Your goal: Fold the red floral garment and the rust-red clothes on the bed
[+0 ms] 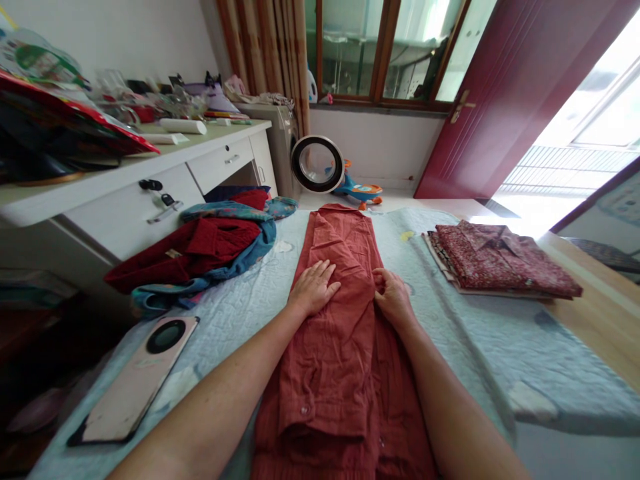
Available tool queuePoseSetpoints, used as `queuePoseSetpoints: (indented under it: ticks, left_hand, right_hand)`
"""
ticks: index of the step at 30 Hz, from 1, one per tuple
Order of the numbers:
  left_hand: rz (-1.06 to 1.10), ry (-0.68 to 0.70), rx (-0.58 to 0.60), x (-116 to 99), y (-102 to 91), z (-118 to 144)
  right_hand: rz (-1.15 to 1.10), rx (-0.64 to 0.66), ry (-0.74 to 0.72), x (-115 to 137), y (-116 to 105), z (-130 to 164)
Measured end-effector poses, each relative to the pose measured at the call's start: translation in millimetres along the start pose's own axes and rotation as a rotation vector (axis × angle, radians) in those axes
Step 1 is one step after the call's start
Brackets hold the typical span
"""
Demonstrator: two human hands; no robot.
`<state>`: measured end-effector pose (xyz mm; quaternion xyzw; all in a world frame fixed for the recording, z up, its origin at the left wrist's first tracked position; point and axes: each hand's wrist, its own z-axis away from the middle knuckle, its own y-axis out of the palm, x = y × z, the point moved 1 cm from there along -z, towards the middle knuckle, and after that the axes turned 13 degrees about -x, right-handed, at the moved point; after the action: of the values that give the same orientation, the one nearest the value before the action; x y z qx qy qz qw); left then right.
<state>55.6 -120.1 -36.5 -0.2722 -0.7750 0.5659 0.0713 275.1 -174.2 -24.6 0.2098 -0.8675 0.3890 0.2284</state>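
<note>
already the rust shirt point(345, 320) lies on the pale quilt point(450, 333) folded into a long strip — my left hand point(314, 287) presses flat on it with open fingers, my right hand point(395, 297) pinches its edge. the crosswise fold seems left; one folded patterned shirt point(505, 260) waits near.

The bed point(450, 347) has a pale blue quilt. On it, a red shirt point(340, 320) lies under both grips, a phone point(137, 380) and clothes pile point(200, 253) left, folded shirts point(500, 260) right.
</note>
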Motion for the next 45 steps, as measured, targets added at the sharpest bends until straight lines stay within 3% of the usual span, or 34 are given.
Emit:
queuePoseSetpoints:
  ticks: [15, 19, 23, 25, 28, 34, 45]
  left_hand:
    - [0.011, -0.009, 0.005, 0, -1.3, -1]
    - [0.037, -0.005, 0.011, -2, -9.6, -17]
    - [0.047, -0.022, -0.113, -5, -14.2, -49]
    - [0.026, -0.031, -0.135, -4, -9.3, -64]
    - [-0.025, -0.067, -0.074, 2, 4.6, -75]
    - [-0.051, -0.074, -0.051, 12, 23.8, -70]
    - [-0.034, -0.092, -0.001, 13, 23.6, -69]
  right_hand:
    - [0.027, -0.032, -0.025, 2, -1, -1]
    - [0.01, 0.009, -0.006, -4, 7, -1]
    - [0.024, 0.054, -0.004, -8, 12, 1]
    - [0.047, 0.072, -0.006, -8, 13, 2]
    - [0.081, 0.106, -0.014, -5, 10, -1]
    - [0.241, 0.213, -0.044, 7, 4, -19]
    - [0.278, 0.074, -0.005, 1, 6, -12]
